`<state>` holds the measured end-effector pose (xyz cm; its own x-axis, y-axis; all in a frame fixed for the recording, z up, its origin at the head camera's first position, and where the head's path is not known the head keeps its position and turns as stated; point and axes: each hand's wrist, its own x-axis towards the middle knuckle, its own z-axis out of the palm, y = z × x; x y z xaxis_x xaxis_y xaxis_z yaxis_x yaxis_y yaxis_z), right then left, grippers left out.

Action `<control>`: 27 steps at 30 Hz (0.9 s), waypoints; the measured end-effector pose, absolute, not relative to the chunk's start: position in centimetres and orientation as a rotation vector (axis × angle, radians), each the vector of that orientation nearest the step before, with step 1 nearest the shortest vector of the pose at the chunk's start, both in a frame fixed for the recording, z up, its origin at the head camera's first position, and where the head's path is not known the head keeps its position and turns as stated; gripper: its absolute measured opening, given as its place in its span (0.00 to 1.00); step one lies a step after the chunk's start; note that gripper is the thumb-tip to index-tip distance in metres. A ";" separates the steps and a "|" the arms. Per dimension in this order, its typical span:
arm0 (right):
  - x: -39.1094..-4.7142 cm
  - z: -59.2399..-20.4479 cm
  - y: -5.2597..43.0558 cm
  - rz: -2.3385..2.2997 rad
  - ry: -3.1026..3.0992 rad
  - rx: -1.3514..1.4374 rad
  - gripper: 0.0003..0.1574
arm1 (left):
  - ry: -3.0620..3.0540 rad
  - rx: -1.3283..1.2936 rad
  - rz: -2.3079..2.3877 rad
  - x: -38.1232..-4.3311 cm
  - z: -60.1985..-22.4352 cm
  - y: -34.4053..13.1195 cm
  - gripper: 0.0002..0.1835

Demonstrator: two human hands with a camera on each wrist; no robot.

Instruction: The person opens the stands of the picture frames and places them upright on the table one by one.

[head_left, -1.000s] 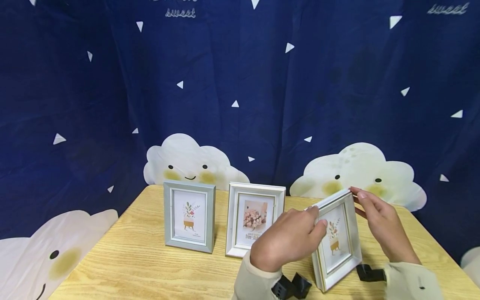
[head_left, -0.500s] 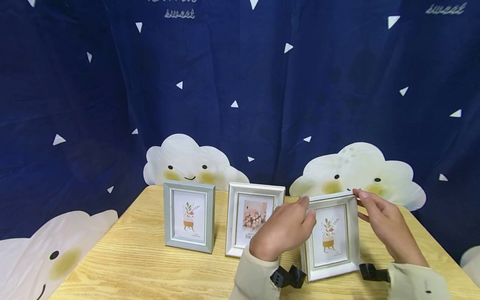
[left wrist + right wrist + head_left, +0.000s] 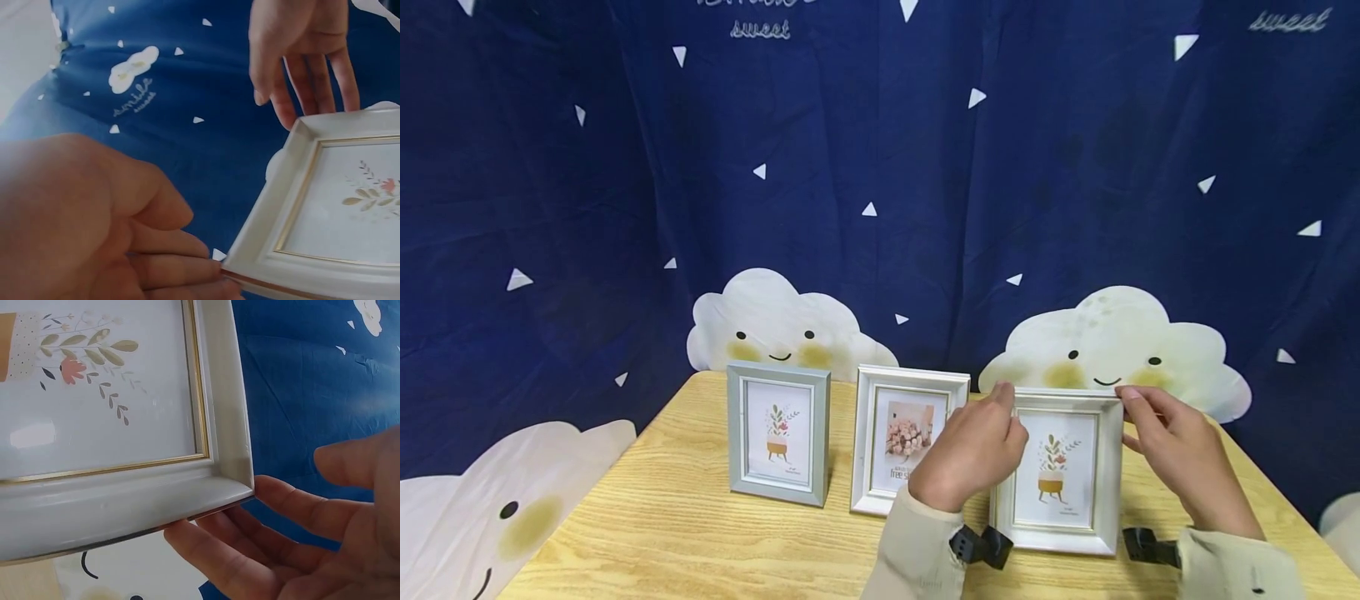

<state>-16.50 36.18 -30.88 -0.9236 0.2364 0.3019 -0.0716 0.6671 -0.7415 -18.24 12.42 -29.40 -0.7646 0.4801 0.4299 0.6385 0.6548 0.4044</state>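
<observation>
A white picture frame [image 3: 1105, 492] with a gold inner line and a potted-plant print stands at the table's right, facing me. At its upper left corner is my left hand [image 3: 964, 454], with the fingertips [image 3: 222, 284] touching the edge and the thumb off it in the left wrist view. On the opposite corner, my right hand [image 3: 1191, 458] touches the frame's side. The right wrist view has its fingers [image 3: 219, 556] loosely extended along the edge, and the thumb apart from the frame. Left of my hands stands another white frame [image 3: 867, 450] with a pink flower photo, partly hidden by my left hand.
A grey-green picture frame [image 3: 737, 442] with a plant print stands farther left on the wooden table [image 3: 700, 542]. Behind the table hangs a dark blue curtain [image 3: 820, 233] with white triangles and smiling clouds.
The right-hand white frame has turned from an angle to face me, and its lower edge has shifted back and left. Both hands stayed at its upper corners; their fingers have loosened.
</observation>
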 end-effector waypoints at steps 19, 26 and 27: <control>-16.5 -31.0 36.1 1.130 -2.517 -0.119 0.39 | -2.607 -0.854 -0.899 -19.3 -30.4 12.6 0.28; -16.5 -31.0 36.1 1.129 -2.528 -0.118 0.39 | -2.626 -0.860 -0.920 -19.2 -30.2 12.6 0.30; -16.4 -31.0 36.1 1.127 -2.529 -0.115 0.39 | -2.630 -0.861 -0.926 -19.1 -30.2 12.5 0.30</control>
<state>-16.43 36.07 -30.99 -0.9288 0.2204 0.2980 -0.0743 0.6770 -0.7322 -19.14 12.54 -30.20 -0.8029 0.4551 0.3849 0.5959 0.6290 0.4992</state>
